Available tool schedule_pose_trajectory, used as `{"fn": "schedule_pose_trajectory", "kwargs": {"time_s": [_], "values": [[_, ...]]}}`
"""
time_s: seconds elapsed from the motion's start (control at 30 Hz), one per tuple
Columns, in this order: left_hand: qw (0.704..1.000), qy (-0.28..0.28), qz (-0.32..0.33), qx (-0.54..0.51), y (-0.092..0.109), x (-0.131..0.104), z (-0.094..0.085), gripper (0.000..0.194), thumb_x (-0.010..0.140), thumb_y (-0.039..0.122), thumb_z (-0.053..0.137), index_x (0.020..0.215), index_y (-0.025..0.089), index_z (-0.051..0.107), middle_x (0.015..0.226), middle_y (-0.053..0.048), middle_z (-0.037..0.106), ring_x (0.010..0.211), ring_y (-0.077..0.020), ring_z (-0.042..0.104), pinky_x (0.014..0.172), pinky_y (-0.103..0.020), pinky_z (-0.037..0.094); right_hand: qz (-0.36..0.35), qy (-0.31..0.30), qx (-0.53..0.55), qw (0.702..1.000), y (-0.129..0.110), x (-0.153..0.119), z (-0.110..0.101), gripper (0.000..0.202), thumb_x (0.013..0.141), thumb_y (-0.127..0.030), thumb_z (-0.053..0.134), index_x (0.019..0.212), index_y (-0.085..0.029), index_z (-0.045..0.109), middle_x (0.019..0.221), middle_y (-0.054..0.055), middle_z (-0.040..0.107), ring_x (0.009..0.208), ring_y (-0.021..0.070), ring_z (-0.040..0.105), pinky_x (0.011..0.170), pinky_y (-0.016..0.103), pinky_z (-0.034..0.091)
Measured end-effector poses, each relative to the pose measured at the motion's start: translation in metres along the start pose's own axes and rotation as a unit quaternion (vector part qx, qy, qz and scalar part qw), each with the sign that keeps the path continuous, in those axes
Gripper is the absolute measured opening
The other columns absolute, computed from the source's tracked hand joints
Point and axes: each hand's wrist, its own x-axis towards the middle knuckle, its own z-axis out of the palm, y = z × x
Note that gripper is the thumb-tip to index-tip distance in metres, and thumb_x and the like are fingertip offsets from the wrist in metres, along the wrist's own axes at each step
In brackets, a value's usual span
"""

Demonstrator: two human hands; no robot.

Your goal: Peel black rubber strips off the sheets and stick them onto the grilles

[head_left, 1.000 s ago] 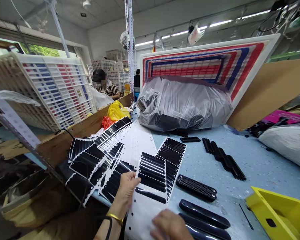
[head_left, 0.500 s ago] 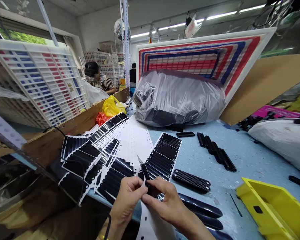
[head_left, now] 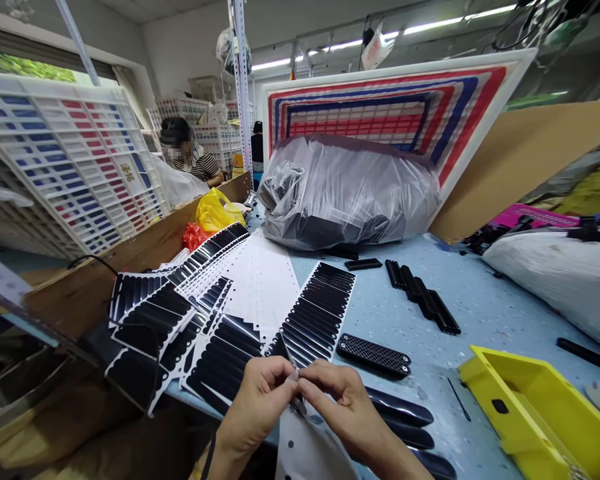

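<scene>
My left hand [head_left: 263,393] pinches the edge of a white backing sheet [head_left: 307,447] at the bottom centre. Against it, my right hand [head_left: 337,397] is closed, with a thin pointed tool [head_left: 287,347] rising between the hands; which fingers grip it is partly hidden. Just beyond lies a sheet of black strips [head_left: 323,303]. More black-strip sheets [head_left: 225,353] overlap to the left. To the right is a black textured bar [head_left: 374,355], with long glossy black pieces [head_left: 400,408] nearer me.
A yellow bin [head_left: 540,400] stands at the right. Black parts [head_left: 423,297] lie mid-table before a large plastic-wrapped bundle [head_left: 350,193]. A wooden edge [head_left: 115,250] borders the left side. Another person [head_left: 187,153] sits in the background.
The fingertips of both hands have come closer together, and the pointed tool is lower and less visible. The whole view has shifted slightly.
</scene>
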Motion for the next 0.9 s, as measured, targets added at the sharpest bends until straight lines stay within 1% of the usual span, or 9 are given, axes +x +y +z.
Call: {"fn": "schedule_pose_trajectory", "kwargs": {"time_s": [0.13, 0.23, 0.3, 0.4, 0.5, 0.67, 0.77, 0.83, 0.9], "values": [[0.999, -0.020, 0.004, -0.024, -0.008, 0.001, 0.002, 0.026, 0.076, 0.032, 0.072, 0.061, 0.012, 0.065, 0.057, 0.000, 0.055, 0.058, -0.0117, 0.046, 0.056, -0.022, 0.035, 0.026, 0.004, 0.015, 1.000, 0.002, 0.003, -0.001, 0.046, 0.090, -0.048, 0.050, 0.058, -0.016, 0.063, 0.056, 0.001, 0.056, 0.057, 0.0141, 0.051, 0.054, 0.026, 0.038], [0.997, 0.027, -0.003, -0.076, -0.016, 0.005, -0.008, 0.021, 0.071, 0.030, 0.075, 0.063, 0.012, 0.069, 0.058, -0.001, 0.061, 0.056, -0.0121, 0.051, 0.055, -0.022, 0.037, 0.055, 0.019, 0.071, 0.996, 0.011, 0.006, -0.011, 0.046, 0.087, -0.053, 0.052, 0.063, -0.016, 0.067, 0.057, 0.003, 0.062, 0.055, 0.0162, 0.057, 0.053, 0.026, 0.044], [0.995, 0.063, -0.003, -0.082, -0.018, 0.015, -0.024, 0.021, 0.069, 0.031, 0.076, 0.065, 0.012, 0.069, 0.059, -0.001, 0.063, 0.055, -0.0122, 0.053, 0.055, -0.021, 0.040, 0.082, 0.075, 0.094, 0.989, 0.021, 0.006, -0.029, 0.047, 0.080, -0.059, 0.060, 0.063, -0.016, 0.068, 0.055, 0.005, 0.065, 0.054, 0.0188, 0.062, 0.052, 0.028, 0.050], [0.991, 0.128, 0.023, -0.010, -0.007, 0.047, -0.059, 0.023, 0.070, 0.036, 0.073, 0.071, 0.014, 0.068, 0.066, -0.002, 0.068, 0.064, -0.0163, 0.061, 0.064, -0.025, 0.048, 0.132, 0.205, 0.132, 0.961, 0.037, -0.001, -0.068, 0.046, 0.068, -0.062, 0.073, 0.070, -0.016, 0.073, 0.062, 0.008, 0.072, 0.057, 0.0233, 0.069, 0.056, 0.033, 0.059], [0.957, 0.254, 0.037, 0.136, 0.011, 0.096, -0.093, 0.021, 0.074, 0.036, 0.061, 0.079, 0.016, 0.066, 0.073, -0.002, 0.069, 0.076, -0.0211, 0.067, 0.072, -0.030, 0.052, 0.128, 0.334, 0.116, 0.927, 0.051, -0.017, -0.105, 0.047, 0.060, -0.063, 0.079, 0.063, -0.017, 0.073, 0.055, 0.007, 0.069, 0.045, 0.0195, 0.064, 0.045, 0.029, 0.056], [0.916, 0.317, 0.007, 0.245, 0.028, 0.153, -0.124, 0.008, 0.060, 0.021, 0.068, 0.060, 0.018, 0.060, 0.066, -0.007, 0.067, 0.094, -0.0334, 0.065, 0.077, -0.036, 0.049, 0.167, 0.357, 0.105, 0.913, 0.059, -0.052, -0.126, 0.051, 0.055, -0.063, 0.081, 0.079, -0.018, 0.080, 0.065, 0.010, 0.076, 0.055, 0.0257, 0.072, 0.053, 0.032, 0.064], [0.902, 0.325, 0.010, 0.284, 0.029, 0.149, -0.113, 0.010, 0.061, 0.019, 0.068, 0.070, 0.017, 0.066, 0.076, -0.010, 0.070, 0.102, -0.0359, 0.063, 0.081, -0.039, 0.048, 0.171, 0.326, 0.092, 0.925, 0.053, -0.065, -0.123, 0.046, 0.057, -0.060, 0.081, 0.082, -0.021, 0.082, 0.079, 0.012, 0.079, 0.063, 0.0276, 0.075, 0.058, 0.031, 0.065], [0.912, 0.293, 0.022, 0.288, 0.024, 0.134, -0.086, 0.018, 0.067, 0.025, 0.067, 0.083, 0.017, 0.070, 0.082, -0.009, 0.072, 0.095, -0.0319, 0.066, 0.077, -0.037, 0.050, 0.148, 0.292, 0.084, 0.941, 0.047, -0.068, -0.117, 0.040, 0.062, -0.056, 0.080, 0.085, -0.023, 0.083, 0.082, 0.011, 0.079, 0.064, 0.0265, 0.075, 0.058, 0.029, 0.065], [0.937, 0.217, 0.030, 0.271, 0.016, 0.114, -0.047, 0.022, 0.071, 0.034, 0.068, 0.086, 0.018, 0.072, 0.079, -0.006, 0.073, 0.079, -0.0251, 0.069, 0.066, -0.031, 0.051, 0.114, 0.255, 0.074, 0.957, 0.040, -0.068, -0.111, 0.033, 0.072, -0.052, 0.076, 0.089, -0.024, 0.082, 0.082, 0.010, 0.079, 0.064, 0.0241, 0.075, 0.058, 0.027, 0.063]]}}
